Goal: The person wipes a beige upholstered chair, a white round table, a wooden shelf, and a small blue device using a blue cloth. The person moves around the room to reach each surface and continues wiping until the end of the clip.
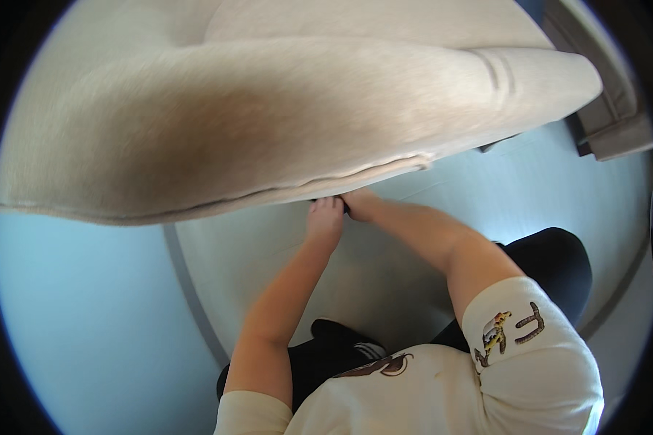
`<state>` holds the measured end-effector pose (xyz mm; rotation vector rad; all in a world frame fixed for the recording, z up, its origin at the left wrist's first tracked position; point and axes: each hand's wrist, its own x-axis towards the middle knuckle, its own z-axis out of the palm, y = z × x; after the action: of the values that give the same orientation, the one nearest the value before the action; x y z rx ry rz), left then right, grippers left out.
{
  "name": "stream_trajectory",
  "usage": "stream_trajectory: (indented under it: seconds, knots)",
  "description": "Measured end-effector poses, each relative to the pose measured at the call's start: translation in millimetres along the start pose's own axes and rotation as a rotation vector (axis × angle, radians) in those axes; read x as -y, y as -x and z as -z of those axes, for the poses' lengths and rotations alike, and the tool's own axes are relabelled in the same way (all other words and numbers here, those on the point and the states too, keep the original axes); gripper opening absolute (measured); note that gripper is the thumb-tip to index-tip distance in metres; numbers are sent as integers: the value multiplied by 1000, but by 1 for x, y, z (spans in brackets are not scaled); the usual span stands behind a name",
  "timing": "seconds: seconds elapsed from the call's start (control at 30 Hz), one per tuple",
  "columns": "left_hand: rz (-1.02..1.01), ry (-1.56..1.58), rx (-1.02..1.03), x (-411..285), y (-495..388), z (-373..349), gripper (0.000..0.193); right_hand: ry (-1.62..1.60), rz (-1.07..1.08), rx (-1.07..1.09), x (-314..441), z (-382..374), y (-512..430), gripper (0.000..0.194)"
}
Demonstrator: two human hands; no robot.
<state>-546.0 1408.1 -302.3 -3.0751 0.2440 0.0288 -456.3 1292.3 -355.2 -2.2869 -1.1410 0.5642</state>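
Observation:
A beige upholstered sofa point(239, 130) fills the upper half of the view, its seamed lower edge just above my hands. My left hand point(326, 216) has its fingers curled over a small black part point(346, 207) at the underside of that edge. Close beside it on the right is my right hand point(361, 203), its wrist bent and its fingers hidden behind the sofa edge and the black part. Most of the black part is covered, so what it is cannot be made out.
Pale floor point(392, 261) spreads beneath my arms, bordered on the left by a grey skirting strip point(188, 283) and a light wall point(87, 304). A brown upholstered piece of furniture point(620, 130) stands at the upper right. My bent knee point(549, 266) and shoe point(348, 337) are below.

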Motion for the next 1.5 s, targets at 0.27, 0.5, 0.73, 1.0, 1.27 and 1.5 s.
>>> stream_trajectory:
  seconds: [0.27,0.5,0.73,1.0,1.27,1.5]
  knots:
    - [157,836,109,-162,-71,16,35,401,-101,610,-28,189,133,32]
    - [123,965,-661,-306,-219,21,36,755,212,-487,-151,272,273,27]
    - [-125,842,-338,-295,-272,15,32,471,184,-1021,-253,204,255,42]
    - [-380,483,-570,-301,-229,42,35,-102,157,-1398,-276,156,233,38]
    - [-517,-41,-164,-326,-249,92,18,-388,-67,-1259,-272,129,233,39]
    - [-526,121,-549,-358,-220,241,22,-120,475,-1736,-225,292,251,26]
